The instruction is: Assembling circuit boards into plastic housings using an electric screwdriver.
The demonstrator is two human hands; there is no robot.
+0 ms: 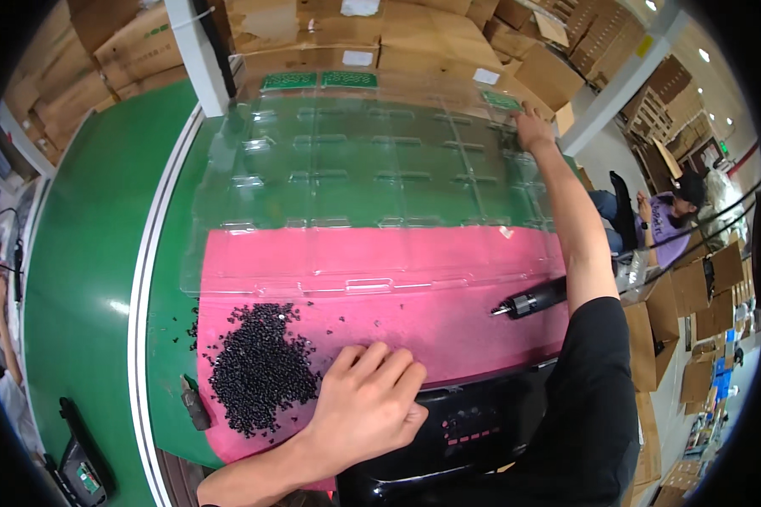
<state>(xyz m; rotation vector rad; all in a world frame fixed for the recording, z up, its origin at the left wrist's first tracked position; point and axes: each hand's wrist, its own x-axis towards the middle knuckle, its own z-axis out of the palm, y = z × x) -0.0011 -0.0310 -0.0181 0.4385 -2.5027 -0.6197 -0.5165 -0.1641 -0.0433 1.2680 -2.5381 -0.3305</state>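
A clear plastic tray (pixel 330 283) with moulded compartments spans the far part of the table. My right hand (pixel 533 128) reaches to its far right corner with fingers apart, next to a green circuit board (pixel 500 100). Two more green circuit boards (pixel 349 79) lie in the far row at left. My left hand (pixel 370 401) is curled closed, knuckles up, above the near edge of the pink mat (pixel 448 338); anything inside its fingers is hidden. Left of it spreads a pile of small black screws (pixel 262 367). An electric screwdriver (pixel 533 298) lies at the mat's right, tip pointing left.
A glossy black panel (pixel 482 414) lies along the near edge. Cutting pliers (pixel 194 404) rest left of the screws. On the green surface at lower left is a black housing (pixel 80 465). Cardboard boxes (pixel 431 51) line the back; a co-worker (pixel 668 224) sits at right.
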